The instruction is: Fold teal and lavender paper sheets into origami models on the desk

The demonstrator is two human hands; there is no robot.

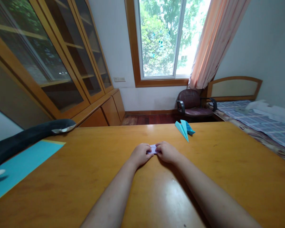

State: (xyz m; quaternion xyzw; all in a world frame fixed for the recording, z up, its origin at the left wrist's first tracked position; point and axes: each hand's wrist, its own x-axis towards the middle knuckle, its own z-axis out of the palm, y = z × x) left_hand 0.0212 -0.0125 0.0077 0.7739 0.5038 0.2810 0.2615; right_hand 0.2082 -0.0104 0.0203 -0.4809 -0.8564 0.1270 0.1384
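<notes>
My left hand (140,154) and my right hand (167,151) meet at the middle of a wooden table (228,177), both pinching a small pale lilac piece of folded paper (154,148) that lies on the tabletop. Most of the paper is hidden under my fingers. Beyond my right hand, slightly further back, a light blue paper plane (184,129) rests on the table, apart from both hands.
A blue paper sheet (21,166) lies at the table's left edge, with a dark plush animal (26,137) over it. Behind the table stand a maroon chair (192,104), a bed (258,122) at right, glass-door cabinets (61,63) at left and a window.
</notes>
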